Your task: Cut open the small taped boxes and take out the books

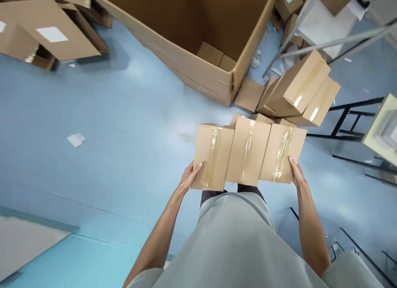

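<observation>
Three taped cardboard boxes are squeezed side by side in a row between my two hands. My left hand (190, 175) presses on the outer side of the left box (206, 157), its thumb over the top face. On the other end, my right hand (297, 172) grips the right box (282, 153), thumb also on top. The middle box (248, 151) is pinched between those two. Clear tape runs down each top face. More small boxes (260, 118) show just behind the row, partly hidden. My fingers under the boxes are out of sight.
A large open carton (204, 79) stands ahead, with small boxes (214, 56) inside. Stacked taped boxes (299, 89) are right of it, near a metal-framed table (328, 27). Flattened cartons (52, 31) lie at far left. A yellow-edged table (383, 130) stands right. Paper scraps (76, 139) lie on the blue floor.
</observation>
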Demonstrator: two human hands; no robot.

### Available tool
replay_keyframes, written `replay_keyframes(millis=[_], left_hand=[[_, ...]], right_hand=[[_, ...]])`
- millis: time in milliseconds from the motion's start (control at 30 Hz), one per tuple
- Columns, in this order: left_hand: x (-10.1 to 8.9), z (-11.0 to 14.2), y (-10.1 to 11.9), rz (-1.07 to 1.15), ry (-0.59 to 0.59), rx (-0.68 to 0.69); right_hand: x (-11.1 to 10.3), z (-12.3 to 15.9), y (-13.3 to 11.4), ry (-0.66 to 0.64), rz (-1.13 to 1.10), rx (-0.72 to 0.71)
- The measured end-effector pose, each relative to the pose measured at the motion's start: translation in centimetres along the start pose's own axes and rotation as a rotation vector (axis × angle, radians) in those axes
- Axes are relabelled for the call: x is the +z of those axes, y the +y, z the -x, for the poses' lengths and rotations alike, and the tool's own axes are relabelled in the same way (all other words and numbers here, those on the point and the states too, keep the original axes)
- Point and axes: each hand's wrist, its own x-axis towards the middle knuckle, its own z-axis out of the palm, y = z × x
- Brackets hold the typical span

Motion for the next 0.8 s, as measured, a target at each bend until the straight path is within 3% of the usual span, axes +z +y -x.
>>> replay_keyframes(millis=[133,267,400,467,533,633,800], left_hand=[[-9.3,4.1,2.0,-0.031,0.066,0.059],[-19.9,7.9,4.7,-0.026,0.124,0.128],[-30.1,11.5,9.5,-0.007,0.167,0.238],[-33.8,12.7,12.3,0.009,0.183,0.314],[-36.0,13.2,14.7,0.021,0.185,0.394],[-37.2,12.9,17.1,0.012,0.181,0.501],[-38.4,11.6,19.3,-0.037,0.195,0.611]], right_hand=[[4.8,7.5,-1.6,0.025,0.003,-0.025],[10.2,16.0,-4.5,0.027,0.026,-0.083],[16.3,24.6,-9.7,0.038,0.014,-0.162],[19.2,27.3,-12.4,0.056,0.004,-0.202],[21.5,28.4,-14.8,0.095,-0.022,-0.221],[23.9,28.2,-17.1,0.139,-0.112,-0.233],[26.5,26.6,-17.3,0.171,-0.243,-0.366]])
